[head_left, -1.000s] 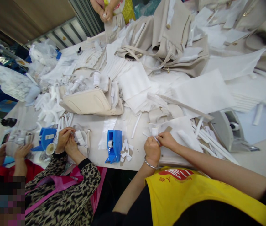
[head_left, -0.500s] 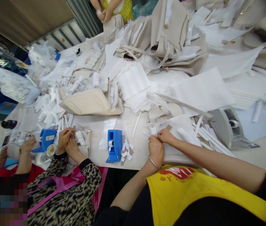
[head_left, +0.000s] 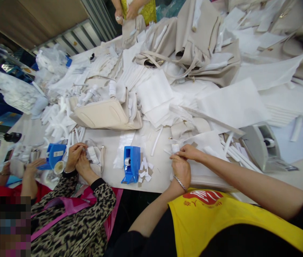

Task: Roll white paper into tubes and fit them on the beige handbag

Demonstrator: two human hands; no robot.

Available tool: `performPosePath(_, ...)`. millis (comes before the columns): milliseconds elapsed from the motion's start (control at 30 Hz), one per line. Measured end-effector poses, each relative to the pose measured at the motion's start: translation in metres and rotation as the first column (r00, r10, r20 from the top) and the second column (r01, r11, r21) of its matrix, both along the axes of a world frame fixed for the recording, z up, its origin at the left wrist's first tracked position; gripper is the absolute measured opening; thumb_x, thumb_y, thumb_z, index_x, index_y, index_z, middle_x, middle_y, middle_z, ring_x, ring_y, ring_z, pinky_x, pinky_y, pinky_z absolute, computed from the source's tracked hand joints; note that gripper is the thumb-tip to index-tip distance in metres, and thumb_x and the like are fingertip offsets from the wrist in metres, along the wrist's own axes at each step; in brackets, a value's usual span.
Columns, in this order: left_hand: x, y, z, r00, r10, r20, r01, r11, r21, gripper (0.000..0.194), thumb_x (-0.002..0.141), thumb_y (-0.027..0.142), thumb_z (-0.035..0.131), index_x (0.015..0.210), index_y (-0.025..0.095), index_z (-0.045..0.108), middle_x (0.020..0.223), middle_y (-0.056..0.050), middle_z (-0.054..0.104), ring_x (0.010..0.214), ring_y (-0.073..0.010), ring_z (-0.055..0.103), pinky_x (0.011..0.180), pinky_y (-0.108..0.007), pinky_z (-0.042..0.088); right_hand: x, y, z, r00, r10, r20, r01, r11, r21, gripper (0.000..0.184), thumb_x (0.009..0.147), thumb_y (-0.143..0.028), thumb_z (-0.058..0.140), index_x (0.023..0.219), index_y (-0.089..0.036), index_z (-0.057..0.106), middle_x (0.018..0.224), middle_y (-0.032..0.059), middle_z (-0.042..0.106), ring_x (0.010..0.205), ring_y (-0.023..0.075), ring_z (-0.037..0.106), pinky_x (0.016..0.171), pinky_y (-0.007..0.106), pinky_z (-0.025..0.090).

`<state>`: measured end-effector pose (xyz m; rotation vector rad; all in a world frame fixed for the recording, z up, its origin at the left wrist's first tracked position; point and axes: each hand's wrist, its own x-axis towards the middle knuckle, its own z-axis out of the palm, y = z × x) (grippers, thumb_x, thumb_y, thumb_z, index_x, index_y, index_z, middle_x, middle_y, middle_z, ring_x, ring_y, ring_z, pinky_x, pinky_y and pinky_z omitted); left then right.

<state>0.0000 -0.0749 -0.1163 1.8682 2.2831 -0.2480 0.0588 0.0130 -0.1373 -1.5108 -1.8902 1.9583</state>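
Note:
Over the front edge of a beige handbag (head_left: pixel 191 127), my left hand (head_left: pixel 181 169) is closed, a braided bracelet at its wrist. Just beyond it, my right hand (head_left: pixel 190 152) pinches at the same spot, so the two hands touch. A small white wrapped piece (head_left: pixel 175 147) sticks up at the fingertips; its lower part is hidden, and I cannot tell what it covers. White sheet padding (head_left: pixel 207 140) lies on the bag to the right. Left of my hands are a blue tape dispenser (head_left: pixel 131 164) and a scatter of small white paper pieces (head_left: pixel 146 167).
A grey tape dispenser (head_left: pixel 267 146) and white foam tubes (head_left: pixel 241 155) lie to my right. Beyond are white foam sheets (head_left: pixel 231 101) and piled beige bags (head_left: pixel 196 32). A co-worker's hands (head_left: pixel 80 159) work at my left; another person's hands (head_left: pixel 128 12) are across the table.
The view has shifted slightly, so most things sit a little further right. My fingers have moved slightly around the white piece, which shows more plainly now.

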Motion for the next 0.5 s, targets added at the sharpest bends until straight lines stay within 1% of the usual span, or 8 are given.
performPosePath(67, 0.002, -0.001, 0.000, 1.000, 0.022, -0.002, -0.022, 1.000, 0.009, 0.044, 0.076, -0.003, 0.017, 0.113, -0.014, 0.036, 0.107, -0.037, 0.044, 0.081, -0.0254, 0.055, 0.058, -0.030, 0.042, 0.001, 0.002, 0.002, 0.999, 0.035, -0.012, -0.035, 0.999, 0.012, 0.034, 0.062, -0.043, 0.054, 0.045, -0.015, 0.045, 0.041, -0.0022, 0.046, 0.042, 0.0090, 0.044, 0.043, 0.021, 0.036)
performPosePath(167, 0.004, -0.001, 0.001, 0.998, 0.049, 0.031, -0.050, 0.998, 0.024, 0.043, 0.076, -0.002, 0.018, 0.113, -0.013, 0.038, 0.107, -0.036, 0.044, 0.080, -0.0253, 0.055, 0.058, -0.031, 0.042, 0.003, 0.004, 0.004, 0.994, 0.103, 0.024, -0.105, 0.989, 0.101, 0.027, 0.062, -0.033, 0.052, 0.043, -0.015, 0.044, 0.038, -0.0033, 0.044, 0.041, 0.0082, 0.043, 0.040, 0.019, 0.033)
performPosePath(233, 0.002, -0.002, 0.002, 0.995, 0.054, 0.086, -0.058, 0.997, 0.043, 0.042, 0.076, -0.001, 0.020, 0.111, -0.010, 0.041, 0.107, -0.035, 0.045, 0.081, -0.0251, 0.054, 0.060, -0.031, 0.042, 0.003, 0.004, 0.003, 0.994, 0.097, 0.049, -0.104, 0.982, 0.158, 0.026, 0.060, -0.028, 0.052, 0.040, -0.016, 0.041, 0.036, -0.0040, 0.042, 0.040, 0.0080, 0.043, 0.038, 0.019, 0.031)
performPosePath(300, -0.006, -0.002, 0.003, 0.980, 0.053, 0.193, -0.070, 0.994, 0.082, 0.038, 0.076, 0.001, 0.025, 0.106, -0.006, 0.047, 0.101, -0.030, 0.049, 0.082, -0.0241, 0.054, 0.062, -0.032, 0.042, 0.004, 0.003, 0.001, 0.999, 0.034, 0.028, -0.038, 0.992, 0.122, 0.025, 0.059, -0.026, 0.051, 0.040, -0.016, 0.040, 0.035, -0.0035, 0.044, 0.040, 0.0091, 0.046, 0.039, 0.019, 0.035)
performPosePath(367, -0.019, 0.000, 0.001, 0.929, 0.079, 0.362, -0.140, 0.979, 0.147, 0.031, 0.078, 0.008, 0.032, 0.099, 0.002, 0.054, 0.093, -0.021, 0.055, 0.082, -0.0222, 0.052, 0.067, -0.032, 0.042, 0.006, 0.000, -0.001, 0.998, -0.054, -0.034, 0.054, 0.998, 0.010, 0.023, 0.060, -0.026, 0.051, 0.042, -0.017, 0.041, 0.038, -0.0025, 0.049, 0.042, 0.0107, 0.050, 0.042, 0.021, 0.041)
performPosePath(400, -0.028, 0.002, -0.001, 0.874, 0.109, 0.473, -0.209, 0.964, 0.164, 0.028, 0.078, 0.013, 0.036, 0.095, 0.006, 0.056, 0.089, -0.017, 0.056, 0.081, -0.0206, 0.052, 0.070, -0.032, 0.042, 0.007, -0.001, -0.001, 0.994, -0.092, -0.066, 0.090, 0.995, -0.041, 0.022, 0.060, -0.027, 0.051, 0.043, -0.017, 0.041, 0.039, -0.0023, 0.050, 0.042, 0.0112, 0.051, 0.043, 0.022, 0.043)
performPosePath(433, -0.036, 0.004, -0.004, 0.786, 0.153, 0.599, -0.293, 0.945, 0.143, 0.024, 0.077, 0.018, 0.041, 0.092, 0.009, 0.058, 0.085, -0.013, 0.057, 0.079, -0.0187, 0.052, 0.070, -0.031, 0.041, 0.009, -0.002, -0.002, 0.988, -0.120, -0.094, 0.114, 0.991, -0.072, 0.022, 0.061, -0.028, 0.052, 0.045, -0.016, 0.043, 0.040, -0.0023, 0.051, 0.042, 0.0115, 0.052, 0.044, 0.022, 0.044)
performPosePath(500, -0.053, 0.010, -0.009, 0.500, 0.261, 0.826, -0.438, 0.899, -0.020, 0.021, 0.072, 0.024, 0.050, 0.086, 0.012, 0.061, 0.078, -0.007, 0.059, 0.071, -0.0145, 0.051, 0.066, -0.027, 0.041, 0.012, -0.004, -0.001, 0.979, -0.149, -0.136, 0.139, 0.987, -0.081, 0.022, 0.061, -0.031, 0.054, 0.047, -0.016, 0.045, 0.041, -0.0030, 0.051, 0.043, 0.0114, 0.053, 0.045, 0.022, 0.045)
